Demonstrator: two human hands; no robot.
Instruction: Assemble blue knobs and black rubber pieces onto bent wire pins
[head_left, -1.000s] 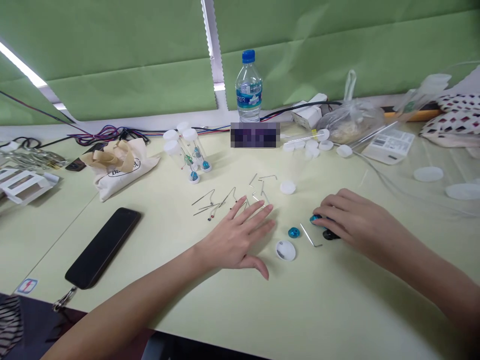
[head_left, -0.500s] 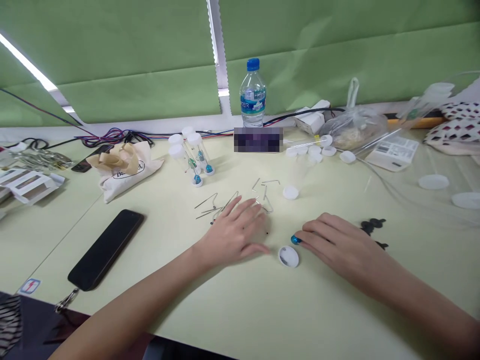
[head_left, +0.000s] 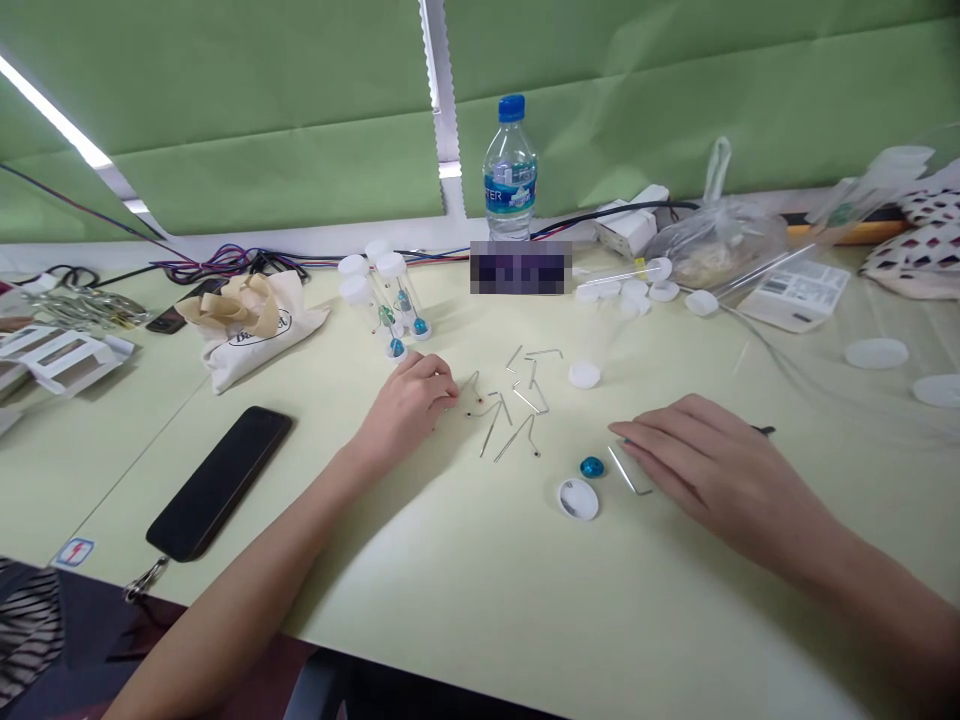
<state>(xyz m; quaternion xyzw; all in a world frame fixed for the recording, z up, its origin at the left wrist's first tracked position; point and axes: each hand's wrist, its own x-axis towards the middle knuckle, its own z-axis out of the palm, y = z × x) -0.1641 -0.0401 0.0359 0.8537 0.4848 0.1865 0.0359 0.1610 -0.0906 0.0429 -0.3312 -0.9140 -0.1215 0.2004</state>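
My left hand (head_left: 405,405) is left of the loose bent metal rods (head_left: 517,430), its fingers curled at the nearest ones; what they hold, if anything, is hidden. Some rods carry small dark tips. My right hand (head_left: 701,460) hovers low with its fingers pressed together and the thumb hidden; a speck of blue shows near the fingertips, and I cannot make out what it is. Beside these fingertips lies an L-shaped metal rod (head_left: 628,472). A shiny blue ball (head_left: 592,467) rests on the table just behind a round white cap (head_left: 578,499).
Behind my left hand stand several clear tubes (head_left: 390,300) with white caps. A phone (head_left: 219,483) and a cloth bag (head_left: 255,340) lie left. Toward the back are a water bottle (head_left: 511,175), white caps (head_left: 701,303) and a plastic bag (head_left: 720,240).
My right hand has let go of the blue ball and shifted slightly right, baring the L-shaped rod. My left hand has moved left and curled; several rods now lie farther right, spread out.
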